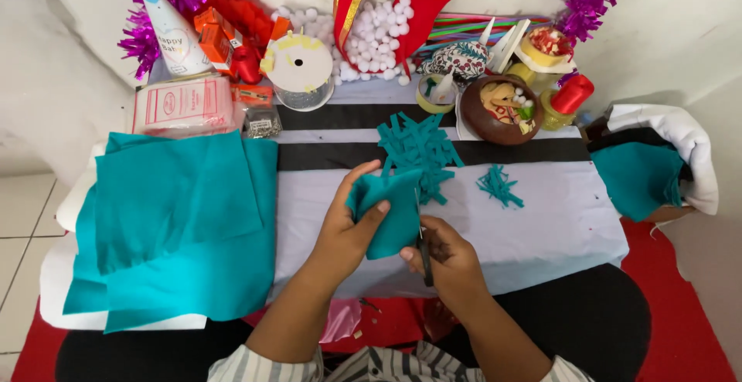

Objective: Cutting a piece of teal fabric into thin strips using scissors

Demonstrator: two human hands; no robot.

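We see left hand pinching folded teal felt piece near table's front edge; right hand clenched on black-handled scissors, blades running lengthwise up felt's right edge.

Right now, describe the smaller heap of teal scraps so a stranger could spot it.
Start at the low table with two black stripes. Below the brown bowl lies the smaller heap of teal scraps. Unlike the larger pile left of it, it sits alone on bare white cloth.
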